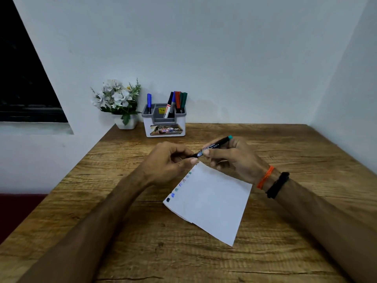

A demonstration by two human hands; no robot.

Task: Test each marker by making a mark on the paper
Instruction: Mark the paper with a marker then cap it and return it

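One sheet of white paper (210, 201) lies nearest on the wooden table (285, 231), with a row of about seven small coloured marks along its left edge. Just beyond its far corner, one black marker (212, 147) with a teal end is held above the table by both hands. The left hand (173, 162) is pinched round the marker's near end, probably its cap; the right hand (230, 155) is curled round the barrel. If the cap is pulled off sharply, ink could be smeared on fingers or paper. Farther back, one grey organiser (165, 123) holds six markers (176, 102), beside one pot of white flowers (120, 101).
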